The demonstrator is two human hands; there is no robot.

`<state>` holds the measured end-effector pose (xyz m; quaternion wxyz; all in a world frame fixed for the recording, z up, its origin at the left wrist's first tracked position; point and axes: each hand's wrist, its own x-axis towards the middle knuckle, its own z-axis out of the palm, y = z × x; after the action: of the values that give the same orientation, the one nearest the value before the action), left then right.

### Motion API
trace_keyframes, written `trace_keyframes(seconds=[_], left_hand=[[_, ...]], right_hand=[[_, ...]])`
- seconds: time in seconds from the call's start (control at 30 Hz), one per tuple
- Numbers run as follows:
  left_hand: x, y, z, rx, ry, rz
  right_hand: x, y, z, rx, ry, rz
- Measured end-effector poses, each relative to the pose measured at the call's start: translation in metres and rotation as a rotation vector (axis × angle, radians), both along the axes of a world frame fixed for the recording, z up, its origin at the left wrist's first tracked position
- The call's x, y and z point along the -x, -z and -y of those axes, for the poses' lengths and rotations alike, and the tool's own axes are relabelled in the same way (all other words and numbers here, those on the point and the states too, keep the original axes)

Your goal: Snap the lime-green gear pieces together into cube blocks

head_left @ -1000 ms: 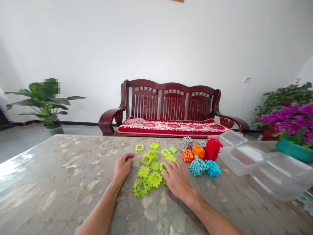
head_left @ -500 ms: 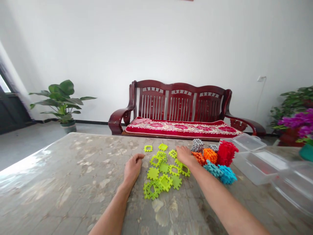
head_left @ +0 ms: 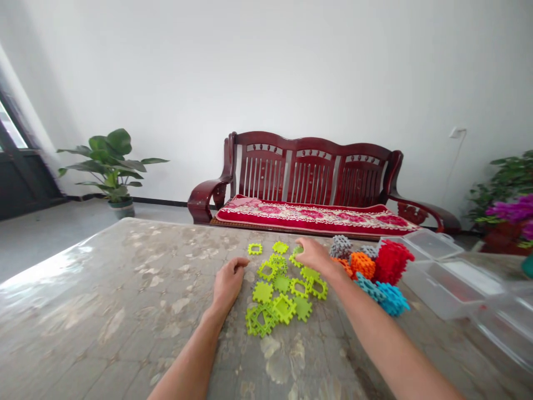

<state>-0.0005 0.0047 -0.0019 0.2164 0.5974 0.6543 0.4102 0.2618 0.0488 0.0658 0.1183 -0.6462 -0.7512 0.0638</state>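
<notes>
My right hand point(head_left: 315, 256) is at the far right edge of a spread of lime-green toothed plastic tiles. Its thumb and fingers pinch one green interlocking tile point(head_left: 298, 250), partly hidden by the hand. Another green tile point(head_left: 293, 261) shows just under it. My left hand point(head_left: 228, 282) rests on the table left of the spread, its fingers loosely curled, a small gap by the thumb and nothing visible in it. Between the hands lie several green tiles, some solid like one square tile point(head_left: 262, 291), others frames with an opening, like one small frame point(head_left: 255, 249).
Right of my right forearm stand stacks of grey point(head_left: 341, 245), orange point(head_left: 362, 265), red point(head_left: 392, 262) and blue tiles point(head_left: 391, 300). Beyond them is a clear plastic box point(head_left: 433, 297) with its lid open. A wooden bench point(head_left: 312, 172) stands behind the patterned table point(head_left: 125, 300).
My right hand has risen slightly and turned, now pinching a green tile at its fingertips. The left hand has stayed beside the tiles. The whole view has shifted a little.
</notes>
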Motion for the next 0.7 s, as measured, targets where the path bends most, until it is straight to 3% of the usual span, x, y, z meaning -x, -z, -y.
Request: trace_keyframes(seconds=[0.13, 0.33, 0.7], left_hand=[[0.000, 0.000, 0.001, 0.000, 0.004, -0.006], [0.000, 0.000, 0.000, -0.001, -0.001, -0.006], [0.000, 0.000, 0.000, -0.005, -0.001, -0.023]], right_hand=[[-0.003, 0.005, 0.007, 0.030, -0.107, -0.075], [-0.016, 0.019, 0.016, 0.029, 0.017, 0.025], [0.005, 0.024, 0.012, 0.020, 0.099, 0.128]])
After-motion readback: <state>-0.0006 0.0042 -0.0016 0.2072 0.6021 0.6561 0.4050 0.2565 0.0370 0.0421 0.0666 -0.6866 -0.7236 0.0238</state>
